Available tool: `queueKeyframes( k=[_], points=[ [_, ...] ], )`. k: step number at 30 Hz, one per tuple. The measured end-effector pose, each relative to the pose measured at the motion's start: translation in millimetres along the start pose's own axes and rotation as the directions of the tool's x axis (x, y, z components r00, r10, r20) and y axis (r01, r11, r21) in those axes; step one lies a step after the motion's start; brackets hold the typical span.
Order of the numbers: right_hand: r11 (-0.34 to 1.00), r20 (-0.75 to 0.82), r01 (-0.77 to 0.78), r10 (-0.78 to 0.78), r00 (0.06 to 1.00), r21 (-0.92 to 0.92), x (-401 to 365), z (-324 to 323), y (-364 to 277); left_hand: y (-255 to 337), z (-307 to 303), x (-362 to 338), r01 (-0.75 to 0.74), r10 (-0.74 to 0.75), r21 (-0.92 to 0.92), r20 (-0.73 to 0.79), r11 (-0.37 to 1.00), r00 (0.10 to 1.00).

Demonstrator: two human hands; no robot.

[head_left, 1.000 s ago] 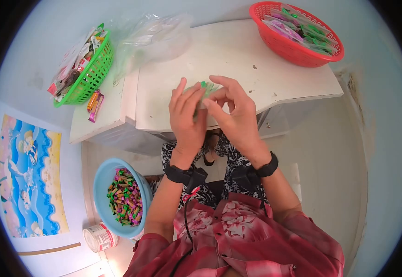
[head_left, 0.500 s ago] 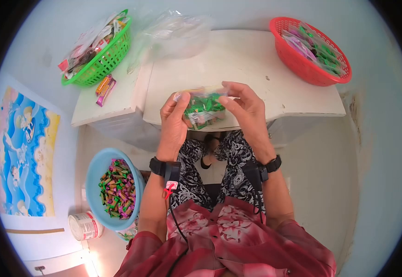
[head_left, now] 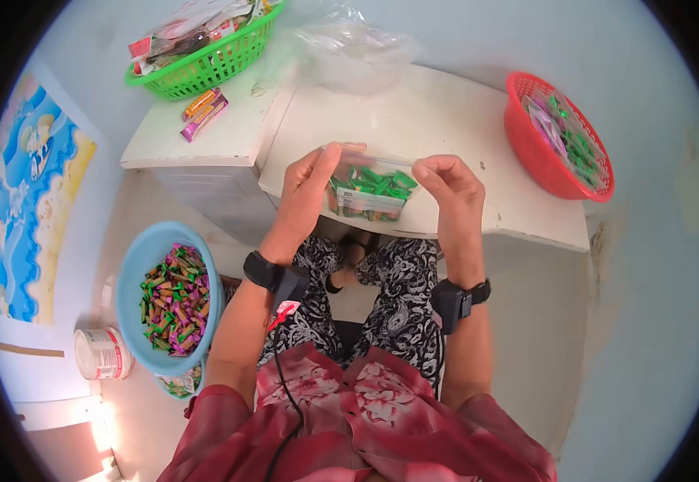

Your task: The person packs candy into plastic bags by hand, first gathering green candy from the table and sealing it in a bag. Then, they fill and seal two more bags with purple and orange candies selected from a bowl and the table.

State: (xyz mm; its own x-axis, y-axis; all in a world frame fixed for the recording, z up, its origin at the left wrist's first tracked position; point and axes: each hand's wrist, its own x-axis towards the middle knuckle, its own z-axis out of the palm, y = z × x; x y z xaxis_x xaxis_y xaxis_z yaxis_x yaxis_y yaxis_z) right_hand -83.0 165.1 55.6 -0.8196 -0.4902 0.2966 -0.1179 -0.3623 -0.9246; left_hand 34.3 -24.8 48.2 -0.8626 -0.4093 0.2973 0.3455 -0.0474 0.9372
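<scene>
Between my hands hangs a clear zip bag [head_left: 372,195] with several green-wrapped candies in it and a pale printed label low on its front. My left hand [head_left: 311,186] pinches the bag's upper left corner, thumb in front and fingers behind. At the upper right corner, my right hand [head_left: 455,186] grips the top edge between thumb and fingers. The bag is held upright over the front edge of the white table [head_left: 357,112], its top edge stretched between both hands.
A green basket [head_left: 213,71] of packets stands back left, with two wrapped bars [head_left: 203,114] before it. Plastic bags [head_left: 357,52] lie at the back. A red basket [head_left: 538,149] holds filled bags. On the floor are a blue basin [head_left: 128,297] of wrapped candies and a white tub [head_left: 102,353].
My right hand has moved right and down to the bag's corner, so the top edge is now pulled wide and flat. The head view has shifted and turned.
</scene>
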Motion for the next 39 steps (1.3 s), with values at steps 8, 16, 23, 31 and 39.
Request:
queueKeyframes(
  k=[8,16,23,31,39],
  points=[
    [0.996,0.057,0.069,-0.066,0.996,-0.050,-1.8,9.4,-8.1,16.9,-0.2,3.7,-0.205,0.190,0.206,0.088,0.957,0.978],
    [0.997,0.023,0.072,-0.071,0.997,-0.036,-0.8,11.2,-6.4,18.8,-13.2,18.1,-0.465,0.393,0.504,0.248,0.728,0.885],
    [0.998,-0.002,0.054,-0.054,0.999,-0.025,-2.5,6.0,-0.6,15.4,-15.5,18.2,-0.448,0.348,0.493,0.285,0.746,0.893],
    [0.996,0.001,0.081,-0.081,0.997,-0.031,-1.1,0.3,-0.5,19.0,-9.4,17.8,-0.399,0.317,0.463,0.247,0.791,0.915],
    [0.991,-0.040,0.112,-0.115,0.993,-0.079,-2.2,3.5,-1.8,14.9,-14.1,16.8,-0.320,0.253,0.407,0.209,0.856,0.945]
  ],
)
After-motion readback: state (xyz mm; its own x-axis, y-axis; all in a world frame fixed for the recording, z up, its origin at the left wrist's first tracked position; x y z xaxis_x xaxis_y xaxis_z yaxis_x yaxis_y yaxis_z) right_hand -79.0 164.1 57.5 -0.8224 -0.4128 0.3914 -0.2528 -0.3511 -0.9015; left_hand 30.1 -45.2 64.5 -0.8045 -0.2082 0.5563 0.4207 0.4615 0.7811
